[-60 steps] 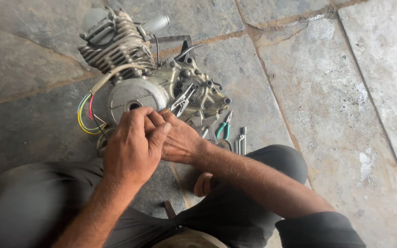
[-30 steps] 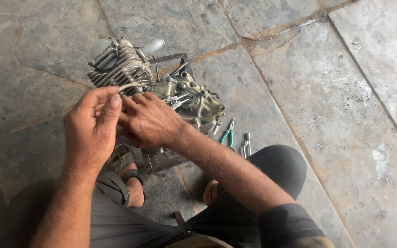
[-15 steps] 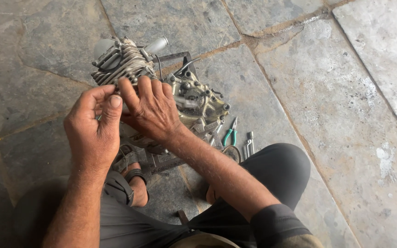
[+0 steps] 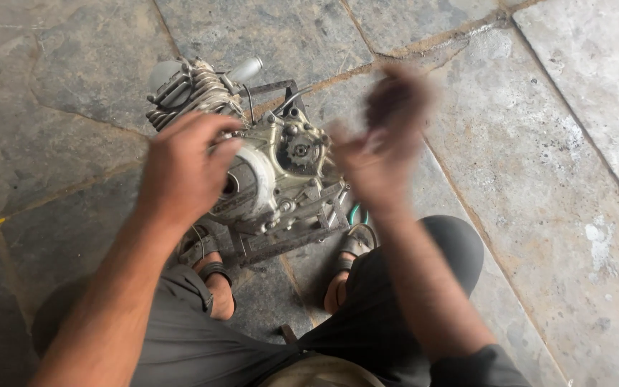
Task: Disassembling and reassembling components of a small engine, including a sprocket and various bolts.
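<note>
Over the engine [image 4: 274, 179], fingers [image 4: 209, 154] curled.

The hands are no longer joined over the engine [image 4: 266, 165]. The right hand [image 4: 381, 143] is lifted clear of the casing and motion-blurred, now to the right of the engine. The left hand [image 4: 180, 168] sits lower, against the round side cover. The sprocket [image 4: 299, 150] and casing, covered half a second ago, are now exposed.

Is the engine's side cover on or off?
Off, at least partly: a bare sprocket and bolts show on the engine between both hands.
</note>
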